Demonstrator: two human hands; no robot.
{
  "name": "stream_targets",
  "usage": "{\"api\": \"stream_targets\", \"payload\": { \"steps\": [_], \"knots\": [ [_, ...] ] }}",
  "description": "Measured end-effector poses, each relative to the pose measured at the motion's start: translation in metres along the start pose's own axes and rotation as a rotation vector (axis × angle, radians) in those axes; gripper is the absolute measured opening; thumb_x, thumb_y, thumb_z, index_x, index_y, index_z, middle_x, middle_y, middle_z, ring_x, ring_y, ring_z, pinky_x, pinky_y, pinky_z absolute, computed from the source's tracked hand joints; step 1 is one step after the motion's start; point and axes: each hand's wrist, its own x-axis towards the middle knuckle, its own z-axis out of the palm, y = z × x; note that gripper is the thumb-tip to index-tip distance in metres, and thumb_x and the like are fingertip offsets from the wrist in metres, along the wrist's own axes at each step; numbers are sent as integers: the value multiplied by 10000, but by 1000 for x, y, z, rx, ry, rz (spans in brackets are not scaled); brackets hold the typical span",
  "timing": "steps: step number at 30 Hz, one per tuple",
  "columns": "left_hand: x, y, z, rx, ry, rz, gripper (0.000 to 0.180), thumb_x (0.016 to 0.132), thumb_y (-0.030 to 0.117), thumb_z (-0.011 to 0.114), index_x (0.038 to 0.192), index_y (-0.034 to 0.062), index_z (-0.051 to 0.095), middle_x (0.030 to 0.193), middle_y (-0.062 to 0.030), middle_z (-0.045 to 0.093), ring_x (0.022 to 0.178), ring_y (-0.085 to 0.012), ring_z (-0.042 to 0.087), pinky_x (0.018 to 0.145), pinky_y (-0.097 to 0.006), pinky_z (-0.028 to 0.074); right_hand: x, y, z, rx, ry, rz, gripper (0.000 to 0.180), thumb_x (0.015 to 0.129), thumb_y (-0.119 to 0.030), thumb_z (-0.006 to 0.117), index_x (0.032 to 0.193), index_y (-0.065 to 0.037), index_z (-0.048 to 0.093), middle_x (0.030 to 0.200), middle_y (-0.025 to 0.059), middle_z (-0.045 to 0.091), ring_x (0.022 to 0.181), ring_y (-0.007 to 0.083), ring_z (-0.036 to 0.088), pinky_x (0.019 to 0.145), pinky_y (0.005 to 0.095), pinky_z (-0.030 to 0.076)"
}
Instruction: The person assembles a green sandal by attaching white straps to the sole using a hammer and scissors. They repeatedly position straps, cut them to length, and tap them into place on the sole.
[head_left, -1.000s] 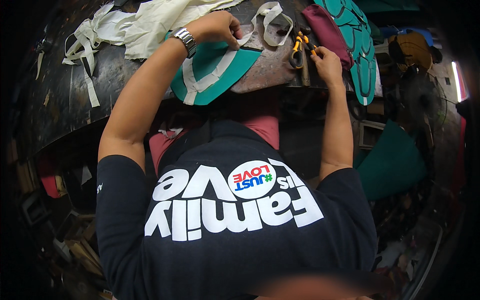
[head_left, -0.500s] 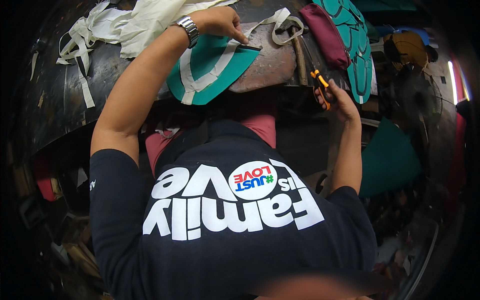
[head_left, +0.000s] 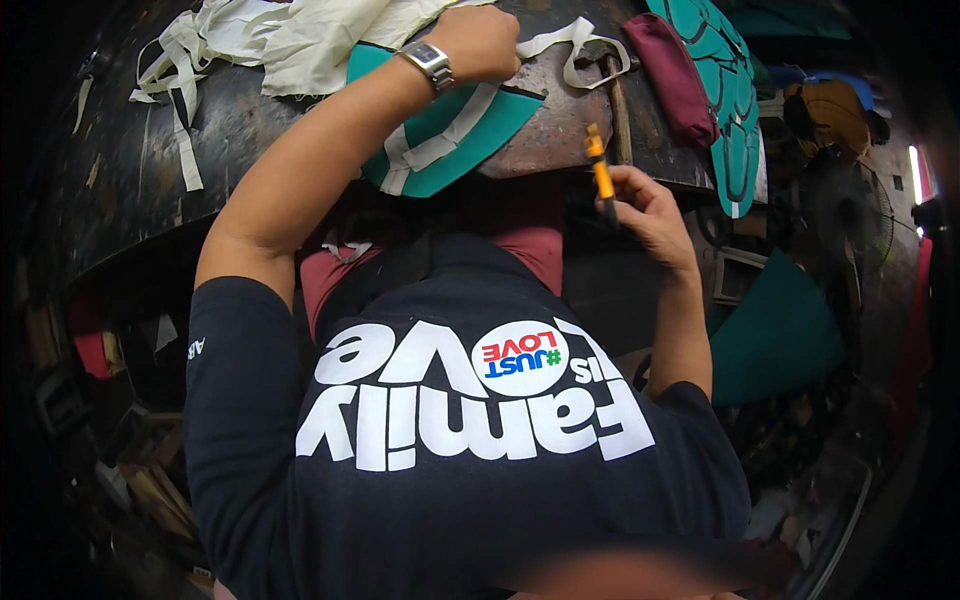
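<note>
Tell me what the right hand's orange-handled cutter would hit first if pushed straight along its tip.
Likely the dark worn worktable edge just above; the right hand aims the orange-handled cutter upward there, beside the hammer's wooden handle. Depth is unclear.

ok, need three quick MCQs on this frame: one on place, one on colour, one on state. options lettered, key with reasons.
1. Where is the left hand?
A. On the dark workbench, at the teal cut piece
B. In the person's lap
C. On the maroon pouch

2. What colour is the handle of the cutter in the right hand?
A. Green
B. Orange
C. White

3. How is the cutter held?
A. Lying flat on the bench
B. Raised off the bench edge, fingers closed round it
C. Pressed into the teal piece

Key:
1 A: the hand with the wristwatch rests at the teal piece's upper edge.
2 B: the handle shows orange.
3 B: it stands upright in the hand, apart from the piece.
</note>
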Motion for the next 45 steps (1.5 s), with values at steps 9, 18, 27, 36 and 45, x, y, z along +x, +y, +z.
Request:
{"api": "stream_targets", "payload": {
  "steps": [9, 18, 27, 36, 45],
  "knots": [
    [-7, -45, -1, -957, -257, -176, 296, 919, 368, 717, 922, 73, 745, 780, -14, 721, 694, -112, 645, 632, -276, 500, 9, -8, 30, -1207, 440, -367, 341, 767, -253, 777, 1024, -73, 644, 855, 87, 682, 853, 308, 647, 763, 442, 427],
    [-6, -24, -9, -604, -396, 153, 458, 821, 40, 646, 1276, 2, 620, 1030, -106, 758, 942, -179, 682, 928, -289, 497, 7, -20, 27, -1212, 343, -231, 335, 767, -288, 777, 954, -72, 602, 753, 89, 638, 772, 300, 633, 742, 420, 406],
    [-13, -41, -7, -921, -382, 80, 312, 897, 392, 761, 938, 82, 771, 832, 20, 708, 783, -66, 598, 738, -275, 487, 5, -25, 26, -1260, 266, -111, 350, 774, -314, 784, 967, -69, 625, 769, 106, 661, 789, 311, 643, 744, 429, 404],
    [-10, -35, -19, -947, -417, 149, 286, 875, 366, 775, 910, 83, 776, 856, 24, 707, 822, -74, 593, 789, -296, 477, 30, -39, 12, -1235, 321, -322, 458, 752, -381, 823, 1013, -63, 621, 815, 106, 648, 798, 289, 622, 781, 418, 392],
    [-11, -31, 1, -839, -174, 79, 264, 885, 310, 758, 948, 53, 765, 783, -6, 706, 733, -91, 596, 707, -306, 484, 55, -39, 0, -1076, 163, -210, 499, 742, -418, 827, 1014, -37, 655, 839, 98, 680, 787, 295, 633, 756, 407, 434]
  ]
}}
